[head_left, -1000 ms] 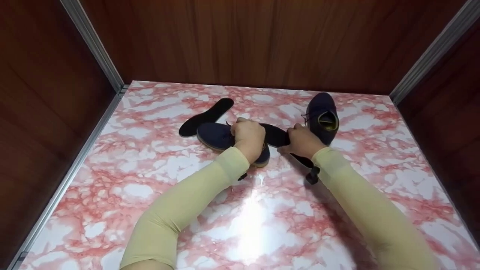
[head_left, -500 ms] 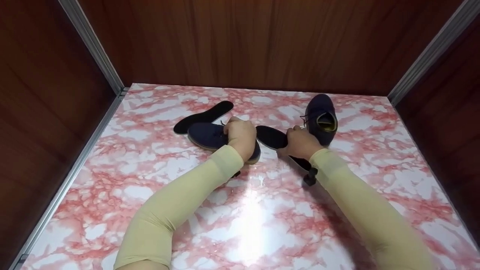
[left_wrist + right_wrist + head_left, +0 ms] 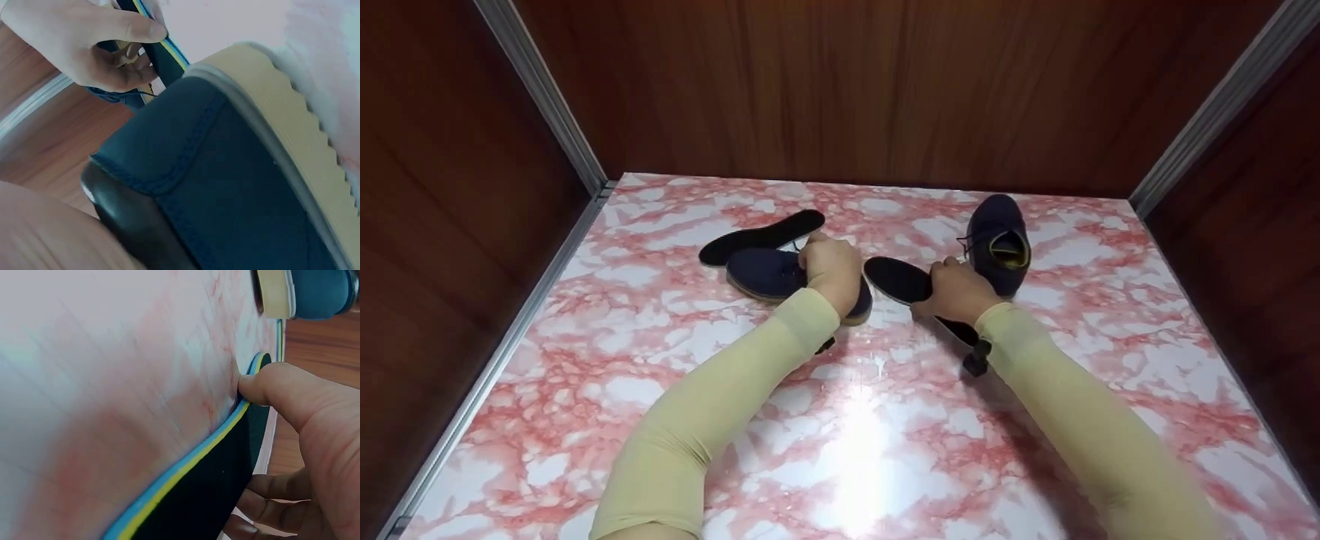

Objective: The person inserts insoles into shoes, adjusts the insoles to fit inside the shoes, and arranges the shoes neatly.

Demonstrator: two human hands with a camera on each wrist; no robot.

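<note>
My left hand [image 3: 834, 270] grips a navy lace-up shoe [image 3: 765, 271] by its opening, toe pointing left. The left wrist view shows that shoe's heel [image 3: 242, 185] with a tan, ridged sole. My right hand [image 3: 960, 291] holds a black insole [image 3: 896, 279] across its middle, thumb on one edge and fingers on the other. Blue and yellow layers run along the insole's edge [image 3: 185, 467] in the right wrist view. A second black insole [image 3: 761, 236] lies behind the gripped shoe, partly hidden by it.
A second navy shoe [image 3: 997, 244] with a yellow-lined opening stands just behind my right hand, toe to the back. The red-and-white marbled table [image 3: 840, 420] is bounded by dark wood panels [image 3: 825, 90] with metal edge rails.
My left hand has moved the shoe slightly left, widening the gap to the held insole. The right hand keeps its hold on the insole. The view has shifted a little.
</note>
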